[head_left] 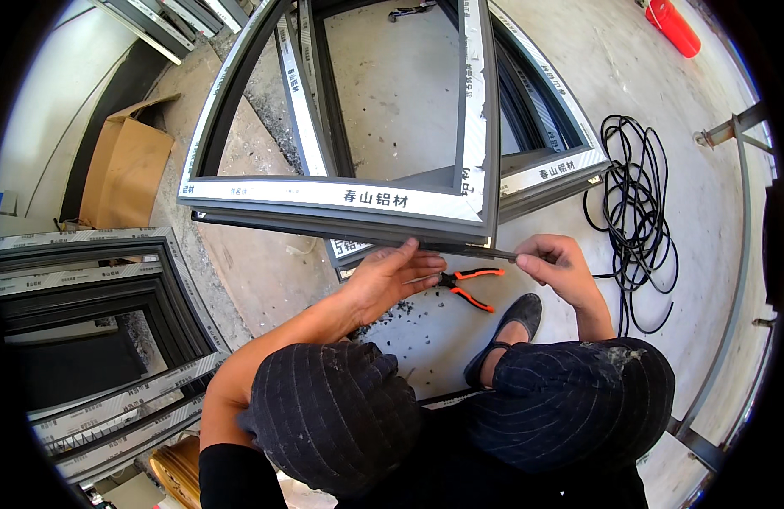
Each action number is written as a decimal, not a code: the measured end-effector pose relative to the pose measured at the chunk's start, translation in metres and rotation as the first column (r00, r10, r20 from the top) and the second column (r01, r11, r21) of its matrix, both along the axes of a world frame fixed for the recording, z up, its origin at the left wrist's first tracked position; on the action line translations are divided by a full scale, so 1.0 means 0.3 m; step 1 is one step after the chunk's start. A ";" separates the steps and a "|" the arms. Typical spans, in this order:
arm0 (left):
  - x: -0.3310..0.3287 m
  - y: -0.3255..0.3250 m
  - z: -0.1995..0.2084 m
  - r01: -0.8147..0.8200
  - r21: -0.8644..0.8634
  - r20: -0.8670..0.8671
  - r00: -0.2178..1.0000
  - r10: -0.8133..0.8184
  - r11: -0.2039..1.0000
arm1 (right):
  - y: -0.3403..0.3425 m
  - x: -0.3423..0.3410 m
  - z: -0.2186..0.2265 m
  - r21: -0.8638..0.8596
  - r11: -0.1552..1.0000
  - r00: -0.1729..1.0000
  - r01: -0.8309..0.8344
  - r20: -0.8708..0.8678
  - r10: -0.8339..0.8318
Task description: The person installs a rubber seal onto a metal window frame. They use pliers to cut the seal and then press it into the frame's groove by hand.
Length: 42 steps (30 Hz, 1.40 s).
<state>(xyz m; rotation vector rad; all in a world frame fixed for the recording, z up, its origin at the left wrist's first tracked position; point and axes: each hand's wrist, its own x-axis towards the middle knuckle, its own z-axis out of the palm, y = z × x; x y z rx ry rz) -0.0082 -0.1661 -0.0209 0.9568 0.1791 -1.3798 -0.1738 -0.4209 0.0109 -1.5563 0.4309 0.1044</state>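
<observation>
A grey metal window frame [341,195] with white protective film lies in front of me, stacked on other frames. Along its near edge runs a thin black strip [460,249], which looks like a rubber seal. My right hand [555,261] pinches the strip's right end between thumb and fingers, just past the frame's corner. My left hand [392,276] is beside the near edge, fingers stretched out and apart, thumb against the strip. Just beyond its fingertips, pliers [475,287] with orange and black handles lie on the floor; their jaws are partly hidden behind the fingers.
More frames [112,276] are stacked at the left, near an open cardboard box [125,170]. A tangled black cord [633,212] lies on the floor at the right. A red cylinder [673,30] is at the far right. Small dark scraps [409,331] are scattered near my shoe [515,327].
</observation>
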 end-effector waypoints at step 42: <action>0.180 0.281 0.228 -0.562 -0.026 0.806 0.478 0.350 0.827 | -0.132 0.440 0.268 -0.922 0.328 0.839 0.207 0.340 0.426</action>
